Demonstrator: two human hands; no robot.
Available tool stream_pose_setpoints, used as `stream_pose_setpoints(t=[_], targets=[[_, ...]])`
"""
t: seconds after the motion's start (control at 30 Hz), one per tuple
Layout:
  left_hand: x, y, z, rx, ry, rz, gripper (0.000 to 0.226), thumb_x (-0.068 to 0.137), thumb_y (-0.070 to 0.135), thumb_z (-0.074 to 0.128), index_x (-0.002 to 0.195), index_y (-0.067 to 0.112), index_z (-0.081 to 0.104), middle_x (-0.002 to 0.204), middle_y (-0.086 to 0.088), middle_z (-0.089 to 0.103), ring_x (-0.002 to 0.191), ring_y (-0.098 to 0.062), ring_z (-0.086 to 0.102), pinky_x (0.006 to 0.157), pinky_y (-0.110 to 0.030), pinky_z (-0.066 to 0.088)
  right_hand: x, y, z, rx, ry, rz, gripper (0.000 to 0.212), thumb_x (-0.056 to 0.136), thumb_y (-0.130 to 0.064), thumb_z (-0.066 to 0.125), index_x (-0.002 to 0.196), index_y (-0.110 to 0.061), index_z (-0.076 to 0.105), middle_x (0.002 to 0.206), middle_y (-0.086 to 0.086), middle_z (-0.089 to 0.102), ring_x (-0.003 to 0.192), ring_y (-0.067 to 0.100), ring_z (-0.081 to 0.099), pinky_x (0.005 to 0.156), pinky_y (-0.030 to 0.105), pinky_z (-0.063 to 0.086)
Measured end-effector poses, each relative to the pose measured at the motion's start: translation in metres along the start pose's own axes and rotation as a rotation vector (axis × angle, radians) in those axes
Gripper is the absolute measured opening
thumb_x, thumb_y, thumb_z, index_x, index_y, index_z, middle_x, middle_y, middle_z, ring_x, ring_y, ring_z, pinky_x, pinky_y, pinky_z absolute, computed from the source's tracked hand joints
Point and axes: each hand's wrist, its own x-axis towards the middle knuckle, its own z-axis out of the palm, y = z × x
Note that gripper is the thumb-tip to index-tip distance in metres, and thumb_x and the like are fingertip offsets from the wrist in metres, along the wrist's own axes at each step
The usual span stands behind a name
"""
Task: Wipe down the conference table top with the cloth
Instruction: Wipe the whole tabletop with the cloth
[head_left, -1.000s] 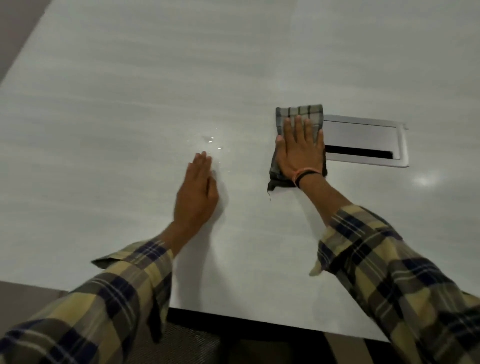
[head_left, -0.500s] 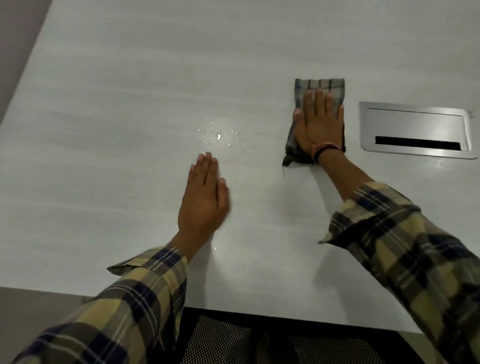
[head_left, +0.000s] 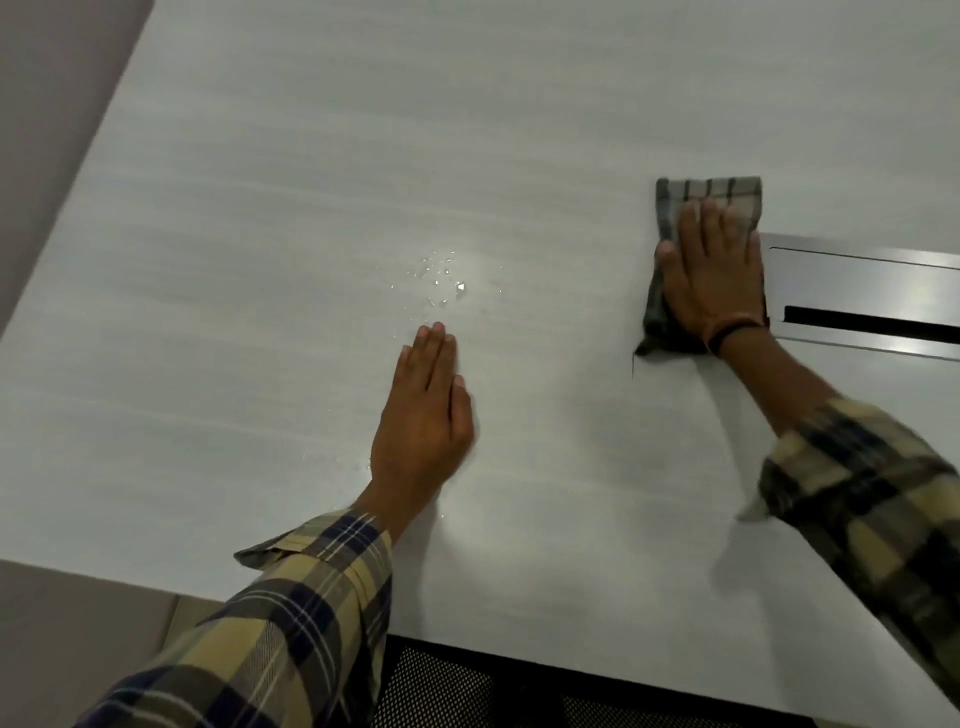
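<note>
Inspector A: Any lettering, labels or numbers legible at this station?

Inspector B: None. The conference table top is plain pale wood-grain with no mark on it.

Inspector A: The cloth?

Inspector B: A checked weave only; no tag or brand shows.

Inspector A: The metal cable box lid set in the table?

Inspector B: Brushed metal with a dark slot. No engraving, sticker or symbol can be read on it.

Inspector A: The clothing?

Inspector B: The plaid sleeves carry a pattern but no text, and the wristband shows no writing.
</note>
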Motion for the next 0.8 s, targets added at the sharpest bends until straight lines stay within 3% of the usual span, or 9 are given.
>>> stream_pose_setpoints(t=[0.1,0.27,0.4,0.57,0.7,0.8], targets=[[0.000,0.001,-0.001,0.007,-0.001,0.000,0.056,0.107,0.023,0.030,0.157,0.000,0.039,0.168,-0.012,0.031,0.159,-0.020,0.020,0.131,-0.040,0.015,-0.003,-0.004,0.000,0.030,-0.014,-0.011,0.065,0.109,-0.049,0.016,0.165,-0.018,0.004,0.173,0.009,0.001,0.159,0.031,-0.002,0.128,0.053,-0.003],[0.000,0.000,0.000,0.001,0.001,0.002,0.055,0.107,0.021,0.032,0.156,-0.001,0.039,0.168,-0.013,0.031,0.159,-0.022,0.020,0.131,-0.039,0.014,-0.102,-0.011,0.021,0.012,-0.051,-0.111,0.067,0.105,-0.054,0.013,0.164,-0.025,-0.002,0.172,0.001,-0.008,0.158,0.018,-0.011,0.128,0.044,-0.010],[0.001,0.001,0.000,-0.004,-0.007,-0.006,0.055,0.107,0.021,0.032,0.157,0.000,0.037,0.169,-0.011,0.029,0.160,-0.020,0.017,0.131,-0.038,0.012,-0.056,-0.034,0.018,0.009,-0.036,-0.094,0.070,0.104,-0.056,0.010,0.164,-0.023,-0.001,0.172,0.005,-0.005,0.159,0.024,-0.007,0.128,0.049,-0.006],[0.001,0.004,-0.003,-0.030,0.000,-0.008,0.055,0.106,0.019,0.034,0.156,0.000,0.039,0.168,-0.012,0.032,0.159,-0.021,0.020,0.131,-0.036,0.011,-0.008,-0.110,0.024,0.042,-0.025,-0.076,0.065,0.109,-0.050,0.018,0.165,-0.019,0.004,0.172,0.011,-0.001,0.159,0.031,-0.004,0.127,0.054,-0.007],[-0.001,0.003,-0.003,-0.033,0.013,0.017,0.053,0.105,0.016,0.037,0.155,-0.003,0.040,0.166,-0.016,0.034,0.158,-0.026,0.025,0.131,-0.041,0.015,-0.082,-0.123,0.038,0.061,-0.050,-0.222,0.064,0.108,-0.050,0.017,0.165,-0.022,0.005,0.173,0.003,-0.001,0.159,0.023,-0.005,0.128,0.048,-0.008],[0.000,0.007,-0.006,-0.055,-0.033,0.021,0.058,0.106,0.023,0.028,0.157,-0.003,0.036,0.167,-0.018,0.030,0.159,-0.027,0.021,0.131,-0.041,0.013,-0.119,-0.110,0.041,0.071,-0.091,-0.179,0.065,0.106,-0.054,0.013,0.165,-0.029,0.003,0.172,-0.005,-0.006,0.157,0.014,-0.011,0.127,0.042,-0.010]])
